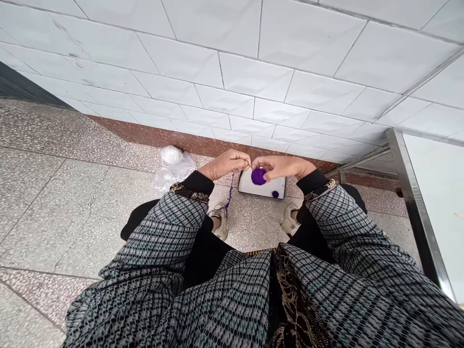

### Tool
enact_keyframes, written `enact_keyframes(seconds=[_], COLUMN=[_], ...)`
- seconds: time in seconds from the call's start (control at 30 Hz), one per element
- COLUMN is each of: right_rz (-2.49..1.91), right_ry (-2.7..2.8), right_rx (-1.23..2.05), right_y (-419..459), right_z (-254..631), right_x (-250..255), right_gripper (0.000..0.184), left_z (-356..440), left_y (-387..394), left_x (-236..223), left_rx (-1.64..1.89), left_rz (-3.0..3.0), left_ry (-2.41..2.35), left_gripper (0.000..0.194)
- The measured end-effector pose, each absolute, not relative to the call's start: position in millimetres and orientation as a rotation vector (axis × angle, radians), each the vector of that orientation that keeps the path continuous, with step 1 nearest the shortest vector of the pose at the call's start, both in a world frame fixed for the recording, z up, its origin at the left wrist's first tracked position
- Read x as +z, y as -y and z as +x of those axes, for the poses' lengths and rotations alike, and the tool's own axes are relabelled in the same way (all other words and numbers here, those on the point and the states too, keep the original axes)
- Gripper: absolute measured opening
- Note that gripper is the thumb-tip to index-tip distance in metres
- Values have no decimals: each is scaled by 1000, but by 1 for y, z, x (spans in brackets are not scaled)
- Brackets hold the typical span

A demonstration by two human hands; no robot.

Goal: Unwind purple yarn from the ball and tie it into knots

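My right hand (279, 166) is closed around a small ball of purple yarn (258, 177), fingers along its top and right side. Close by on the left, my left hand (230, 163) pinches the purple strand that runs to the ball. A loose, tangled length of purple yarn (229, 195) hangs below my left hand toward the floor near my left shoe. Under the ball lies a white open box or tray (246, 186) with a dark edge. A smaller dark purple ball (275, 194) sits in its front right corner.
A white ball of yarn (171, 154) and a clear plastic bag (174, 175) lie on the floor at left. A tiled wall (239, 72) rises ahead. A metal-edged white table (435, 203) stands at right. My shoes (290, 220) flank the box.
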State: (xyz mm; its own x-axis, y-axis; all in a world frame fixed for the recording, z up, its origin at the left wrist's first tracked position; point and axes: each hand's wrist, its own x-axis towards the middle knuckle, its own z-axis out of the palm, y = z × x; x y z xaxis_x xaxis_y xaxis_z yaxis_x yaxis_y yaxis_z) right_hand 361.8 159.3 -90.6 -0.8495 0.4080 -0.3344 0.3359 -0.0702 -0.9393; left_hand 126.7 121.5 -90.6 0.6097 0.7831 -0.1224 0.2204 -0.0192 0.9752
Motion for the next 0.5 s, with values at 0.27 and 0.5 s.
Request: enact_keyframes(seconds=[0.27, 0.5], right_rz=[-553, -823], right_ry=[1156, 902], right_rx=[2023, 1723], right_y=[-162, -178], right_z=[374, 362], right_x=[-72, -91], right_gripper=[67, 59], left_z=[135, 145], left_y=[-124, -120], left_x=[-106, -101], left_rx=[705, 432], left_rz=[1382, 1774], left_ry=[-890, -780], left_gripper=[16, 25])
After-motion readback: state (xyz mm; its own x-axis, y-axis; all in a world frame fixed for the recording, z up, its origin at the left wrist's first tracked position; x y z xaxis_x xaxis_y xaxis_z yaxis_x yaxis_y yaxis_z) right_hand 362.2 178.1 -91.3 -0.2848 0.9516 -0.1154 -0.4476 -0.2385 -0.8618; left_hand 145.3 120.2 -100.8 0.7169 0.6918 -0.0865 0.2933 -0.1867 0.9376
